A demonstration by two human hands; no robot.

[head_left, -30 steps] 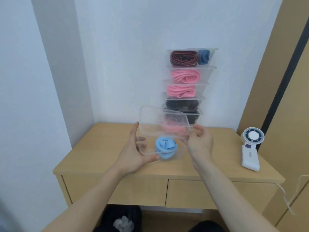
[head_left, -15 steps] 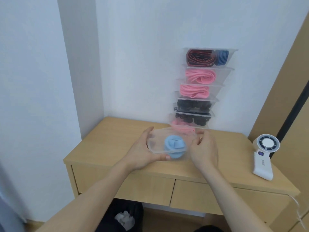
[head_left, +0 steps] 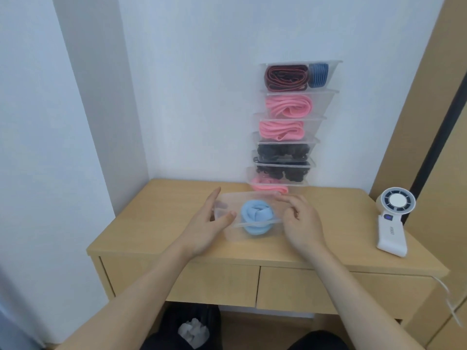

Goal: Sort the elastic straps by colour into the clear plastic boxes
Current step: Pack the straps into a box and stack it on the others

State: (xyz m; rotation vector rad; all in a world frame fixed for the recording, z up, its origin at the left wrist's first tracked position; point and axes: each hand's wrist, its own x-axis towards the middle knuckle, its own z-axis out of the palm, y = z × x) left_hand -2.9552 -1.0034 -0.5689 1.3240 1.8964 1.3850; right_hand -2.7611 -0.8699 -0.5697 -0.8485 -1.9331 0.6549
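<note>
1. Centrally, a rolled light-blue elastic strap sits inside a lidded clear plastic box resting on a wooden desk.
2. The left hand clasps the box's left end, thumb on the near rim and fingers behind it. The right hand curls its fingers over the right end.
3. Just behind, a stack of clear boxes leans against the white wall, holding pink, black, dark-red and blue straps.
4. A white handheld fan lies at the desk's right end, well apart; a bin with crumpled paper stands below.
</note>
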